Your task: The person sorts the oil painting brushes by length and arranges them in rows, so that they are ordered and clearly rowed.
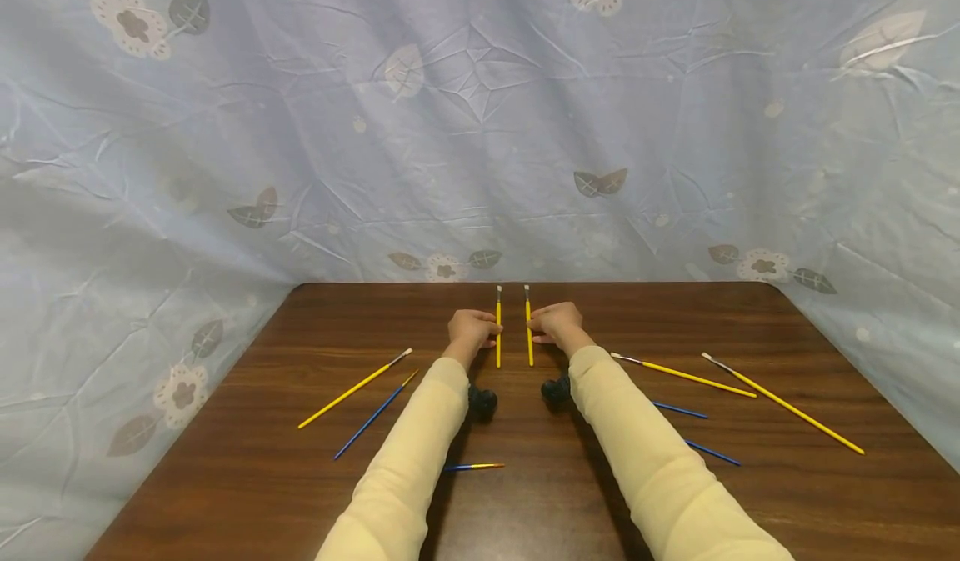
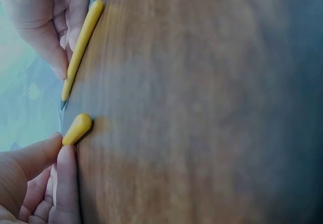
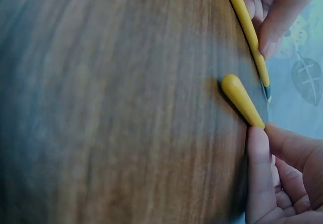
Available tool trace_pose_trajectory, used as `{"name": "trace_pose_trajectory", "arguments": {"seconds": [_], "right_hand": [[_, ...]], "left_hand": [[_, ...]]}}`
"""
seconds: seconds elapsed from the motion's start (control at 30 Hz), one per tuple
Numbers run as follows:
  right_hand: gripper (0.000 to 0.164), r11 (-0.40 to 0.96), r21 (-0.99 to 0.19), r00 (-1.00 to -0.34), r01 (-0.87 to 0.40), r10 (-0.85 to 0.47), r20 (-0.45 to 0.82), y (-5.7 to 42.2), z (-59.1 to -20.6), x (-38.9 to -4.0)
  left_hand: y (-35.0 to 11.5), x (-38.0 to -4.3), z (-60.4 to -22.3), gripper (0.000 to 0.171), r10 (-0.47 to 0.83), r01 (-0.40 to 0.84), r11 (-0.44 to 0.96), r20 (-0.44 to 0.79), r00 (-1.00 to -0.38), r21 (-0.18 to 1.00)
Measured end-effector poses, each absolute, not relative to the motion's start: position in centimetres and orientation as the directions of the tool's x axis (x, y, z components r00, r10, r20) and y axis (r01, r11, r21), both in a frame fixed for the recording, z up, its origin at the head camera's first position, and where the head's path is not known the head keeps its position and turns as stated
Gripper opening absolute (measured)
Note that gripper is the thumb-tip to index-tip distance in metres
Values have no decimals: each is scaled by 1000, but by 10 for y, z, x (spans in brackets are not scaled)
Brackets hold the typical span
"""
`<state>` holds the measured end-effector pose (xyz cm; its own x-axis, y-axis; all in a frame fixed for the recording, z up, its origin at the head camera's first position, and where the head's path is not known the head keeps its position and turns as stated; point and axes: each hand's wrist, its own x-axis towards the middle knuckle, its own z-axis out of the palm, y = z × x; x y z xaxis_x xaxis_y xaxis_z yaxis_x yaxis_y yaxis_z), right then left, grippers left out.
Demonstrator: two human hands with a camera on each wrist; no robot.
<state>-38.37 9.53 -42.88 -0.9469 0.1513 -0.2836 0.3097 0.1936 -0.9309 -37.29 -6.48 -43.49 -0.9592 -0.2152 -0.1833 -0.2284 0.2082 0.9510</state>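
Note:
Two yellow-handled flat paintbrushes stand side by side near the table's far edge, bristles pointing away, a narrow gap between them. My left hand (image 1: 472, 328) pinches the handle of the left paintbrush (image 1: 498, 354) between thumb and fingertips. On the other side my right hand (image 1: 557, 324) pinches the right paintbrush (image 1: 530, 351) the same way. In the left wrist view, the rounded end of the left paintbrush (image 2: 78, 127) points back from the fingertips, close over the wood. The right wrist view shows the right paintbrush (image 3: 243, 102) with thumb and index finger at its handle.
Left on the table (image 1: 525, 515) lie a yellow paintbrush (image 1: 356, 388) and a blue one (image 1: 375, 418). Another blue paintbrush (image 1: 472, 467) is partly under the left forearm. At right are two yellow paintbrushes (image 1: 697, 378) and two blue handles (image 1: 680, 410), partly hidden by the sleeve. A floral curtain (image 1: 480, 169) hangs behind.

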Motion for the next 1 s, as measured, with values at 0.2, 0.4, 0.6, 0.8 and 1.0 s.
{"name": "trace_pose_trajectory", "arguments": {"seconds": [0.2, 0.4, 0.6, 0.8, 1.0], "right_hand": [[27, 180, -933, -946, 310, 152, -285, 95, -428, -383], [27, 168, -936, -945, 310, 159, -285, 94, -427, -381], [25, 189, -932, -945, 309, 172, -279, 93, -427, -383], [23, 230, -924, -945, 307, 190, -266, 92, -426, -383], [23, 226, -931, -952, 285, 177, -248, 90, -424, -379]], "left_hand": [[-65, -373, -435, 20, -214, -225, 222, -178, -961, 949], [-66, -373, -435, 22, -205, -228, 213, -184, -961, 950], [-65, -373, -435, 22, -205, -235, 209, -193, -960, 949], [-63, -372, -435, 21, -208, -237, 222, -191, -959, 946], [-64, -370, -434, 21, -212, -231, 222, -185, -960, 947]]}}
